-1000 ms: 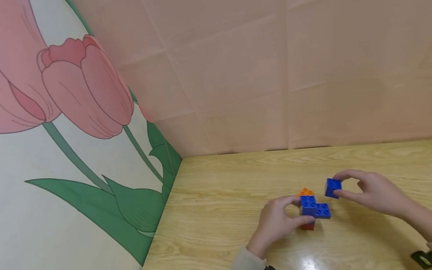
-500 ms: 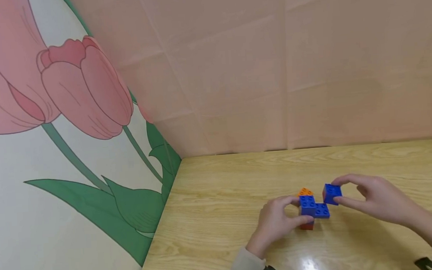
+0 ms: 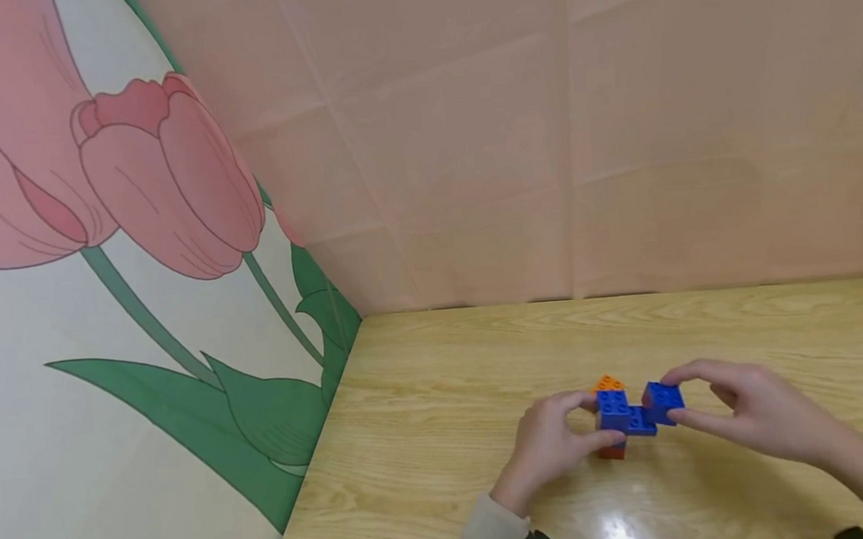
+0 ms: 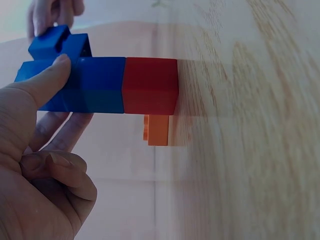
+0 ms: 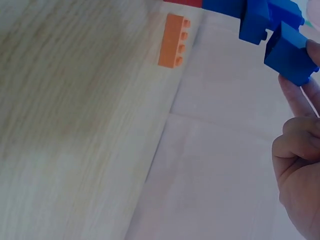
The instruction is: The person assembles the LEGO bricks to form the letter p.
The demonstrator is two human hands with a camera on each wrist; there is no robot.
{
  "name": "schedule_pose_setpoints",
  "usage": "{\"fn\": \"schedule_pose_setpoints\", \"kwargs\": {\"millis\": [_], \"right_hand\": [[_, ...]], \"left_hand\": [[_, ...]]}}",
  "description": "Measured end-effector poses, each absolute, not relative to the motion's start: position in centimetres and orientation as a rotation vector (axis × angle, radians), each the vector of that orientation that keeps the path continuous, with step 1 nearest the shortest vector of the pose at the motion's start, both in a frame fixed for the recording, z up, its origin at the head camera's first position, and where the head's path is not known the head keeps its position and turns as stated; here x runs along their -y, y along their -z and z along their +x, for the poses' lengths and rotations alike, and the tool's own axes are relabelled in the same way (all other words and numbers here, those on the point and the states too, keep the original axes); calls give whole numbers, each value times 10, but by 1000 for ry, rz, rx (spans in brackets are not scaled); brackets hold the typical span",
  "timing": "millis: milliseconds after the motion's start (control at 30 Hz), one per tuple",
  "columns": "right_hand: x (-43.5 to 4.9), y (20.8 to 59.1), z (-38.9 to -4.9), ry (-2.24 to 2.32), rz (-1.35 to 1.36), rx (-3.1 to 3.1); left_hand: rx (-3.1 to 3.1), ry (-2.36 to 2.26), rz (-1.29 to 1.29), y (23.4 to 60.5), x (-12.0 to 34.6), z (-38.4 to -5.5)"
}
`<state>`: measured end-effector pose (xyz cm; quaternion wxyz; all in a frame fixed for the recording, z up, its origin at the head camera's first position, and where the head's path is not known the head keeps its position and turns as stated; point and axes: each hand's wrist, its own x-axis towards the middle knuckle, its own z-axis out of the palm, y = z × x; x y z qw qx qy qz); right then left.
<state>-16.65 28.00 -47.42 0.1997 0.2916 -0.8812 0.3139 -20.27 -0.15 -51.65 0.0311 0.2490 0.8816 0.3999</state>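
My left hand [image 3: 552,441] grips a stack of blue bricks [image 3: 613,414] between thumb and fingers. At the foot of the stack, on the table side, is a red brick [image 4: 151,86]. A flat-looking blue brick [image 3: 641,423] juts out of the stack's right side, studs up. Thumb and fingers of my right hand [image 3: 757,405] pinch a separate blue brick [image 5: 289,54], tilted and close over the jutting brick. In the head view it overlaps that brick's right end. The left thumb hides part of the stack in the left wrist view.
An orange brick [image 5: 171,41] with a row of studs lies on the wood-grain table [image 3: 426,403], just behind the stack. A pinkish covering [image 3: 470,175] rises at the table's back edge. On the left stands a panel printed with tulips [image 3: 170,179].
My right hand has brought its blue brick down and slightly left, from beyond the jutting brick to right over its end. The left hand and stack stay nearly still.
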Motion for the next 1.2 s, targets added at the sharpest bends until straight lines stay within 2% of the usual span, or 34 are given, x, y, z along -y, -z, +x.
{"fn": "schedule_pose_setpoints", "kwargs": {"millis": [333,1200], "right_hand": [[-277,486,-167,-905,857,2412],[-269,467,-168,-681,950,2417]], "left_hand": [[-2705,-1232,757,518,1,-203],[-2728,-1206,751,516,3,-202]]}}
